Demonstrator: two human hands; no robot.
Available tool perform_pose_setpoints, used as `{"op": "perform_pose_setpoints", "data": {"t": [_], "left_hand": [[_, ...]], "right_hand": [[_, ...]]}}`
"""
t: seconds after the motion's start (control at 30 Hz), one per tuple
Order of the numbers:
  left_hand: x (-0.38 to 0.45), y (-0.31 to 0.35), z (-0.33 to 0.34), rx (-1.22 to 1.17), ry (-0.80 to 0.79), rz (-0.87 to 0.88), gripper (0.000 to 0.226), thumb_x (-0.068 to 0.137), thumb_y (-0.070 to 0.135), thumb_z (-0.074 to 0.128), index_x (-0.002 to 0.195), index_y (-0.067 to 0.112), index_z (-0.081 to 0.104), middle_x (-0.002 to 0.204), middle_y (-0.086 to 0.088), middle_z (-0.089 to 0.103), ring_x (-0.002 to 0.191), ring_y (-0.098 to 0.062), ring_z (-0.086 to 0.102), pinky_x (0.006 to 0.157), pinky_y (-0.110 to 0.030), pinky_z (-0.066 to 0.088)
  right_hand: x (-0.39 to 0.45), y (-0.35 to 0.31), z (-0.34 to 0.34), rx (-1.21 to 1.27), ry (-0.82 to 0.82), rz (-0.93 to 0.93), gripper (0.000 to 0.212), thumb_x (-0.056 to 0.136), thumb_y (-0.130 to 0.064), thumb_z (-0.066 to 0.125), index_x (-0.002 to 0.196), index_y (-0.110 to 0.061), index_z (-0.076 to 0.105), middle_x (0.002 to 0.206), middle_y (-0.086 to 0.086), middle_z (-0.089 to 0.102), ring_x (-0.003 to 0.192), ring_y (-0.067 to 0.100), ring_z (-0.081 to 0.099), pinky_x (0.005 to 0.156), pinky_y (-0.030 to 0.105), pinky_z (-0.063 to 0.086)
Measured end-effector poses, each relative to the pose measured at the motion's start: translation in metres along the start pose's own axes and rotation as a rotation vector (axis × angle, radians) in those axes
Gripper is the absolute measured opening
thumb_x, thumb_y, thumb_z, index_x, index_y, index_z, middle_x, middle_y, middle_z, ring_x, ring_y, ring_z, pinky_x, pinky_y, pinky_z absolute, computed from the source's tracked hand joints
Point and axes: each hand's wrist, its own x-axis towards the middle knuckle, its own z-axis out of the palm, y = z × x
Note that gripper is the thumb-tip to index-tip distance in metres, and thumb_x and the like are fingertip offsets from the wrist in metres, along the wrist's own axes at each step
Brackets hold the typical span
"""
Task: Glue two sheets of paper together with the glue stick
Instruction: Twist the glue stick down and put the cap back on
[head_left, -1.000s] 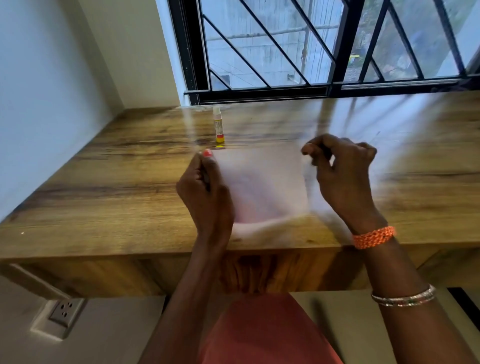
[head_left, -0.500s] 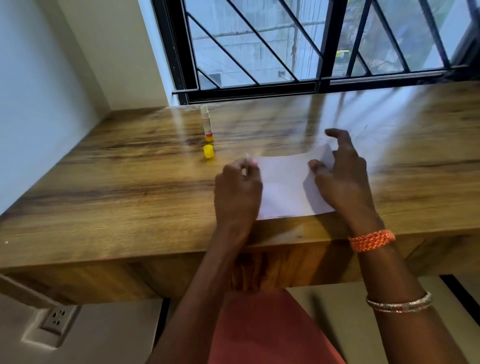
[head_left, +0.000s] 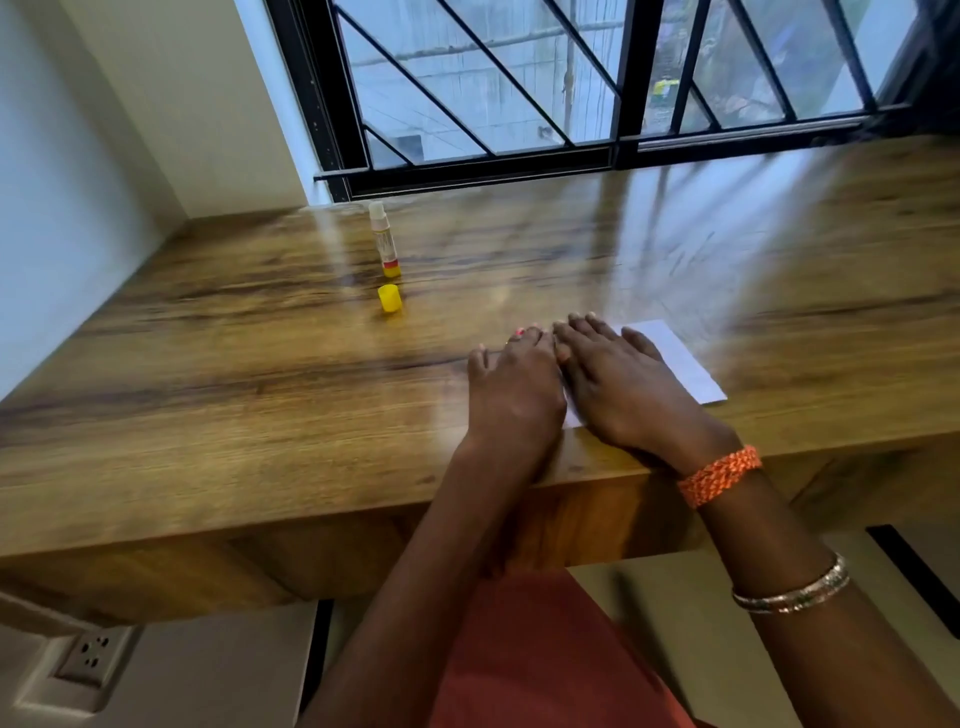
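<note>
Paper (head_left: 680, 364) lies flat on the table (head_left: 234, 395), close to the near edge and right of the middle, and both my hands are spread on top of it. My left hand (head_left: 511, 392) rests palm down over the left part of the sheet, fingers straight and grasping nothing. My right hand (head_left: 621, 387) lies beside it, touching it, also flat with fingers stretched out, pressing the paper down. Only the right end of the white sheet shows past my fingers, plus a thin strip between my hands, so I cannot tell whether one sheet or two lie under them, nor whether their edges line up.

Glue stick (head_left: 384, 239) stands upright well apart from the paper, toward the far left corner near the window. Its yellow cap (head_left: 389, 298) is off and sits on the table just in front of it.

I judge the gluing itself to be done or close to it: the stick is uncapped and set aside, and my palms are flattening the paper, which fits the pressing step. What seems left is to smooth the sheets out to the edges, lift my hands to check the bond, and put the cap back on the stick.
</note>
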Motion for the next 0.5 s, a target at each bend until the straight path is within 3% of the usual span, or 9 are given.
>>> {"op": "perform_pose_setpoints", "data": {"t": [0.07,0.2,0.37,0.5], "left_hand": [[-0.004,-0.005,-0.002,-0.002,-0.060,0.001,0.048,0.100,0.026,0.025,0.148,0.020,0.023,0.158,0.004,0.021,0.145,-0.009,0.016,0.117,-0.040,0.008],[-0.012,-0.014,-0.005,0.119,-0.136,-0.053,0.055,0.099,0.037,0.018,0.150,0.020,0.009,0.160,0.005,0.006,0.147,-0.010,0.007,0.118,-0.043,-0.001],[-0.014,-0.018,-0.008,0.218,-0.205,-0.142,0.060,0.097,0.043,0.010,0.150,0.016,-0.002,0.160,0.001,-0.006,0.148,-0.017,-0.005,0.116,-0.046,-0.012],[-0.017,-0.021,-0.012,0.303,-0.189,-0.183,0.065,0.096,0.048,0.007,0.150,0.012,-0.003,0.160,-0.007,-0.009,0.146,-0.019,-0.015,0.110,-0.047,-0.024]], "right_hand": [[-0.002,0.002,0.003,-0.045,-0.140,0.009,0.053,0.102,-0.038,0.019,0.151,-0.019,0.012,0.160,-0.003,0.007,0.147,0.008,0.003,0.118,0.032,0.000],[-0.006,0.014,-0.002,-0.097,-0.194,0.088,0.064,0.098,-0.051,0.014,0.151,-0.019,-0.002,0.160,-0.005,-0.003,0.146,0.005,-0.006,0.118,0.031,-0.004],[-0.011,0.029,-0.009,-0.170,-0.217,0.224,0.070,0.095,-0.056,0.009,0.151,-0.016,-0.003,0.160,-0.001,-0.006,0.146,0.010,-0.006,0.117,0.034,-0.006],[-0.002,0.020,-0.017,-0.216,-0.248,0.258,0.070,0.096,-0.056,0.010,0.151,-0.012,0.004,0.161,0.002,0.000,0.147,0.012,-0.004,0.113,0.046,-0.017]]}}
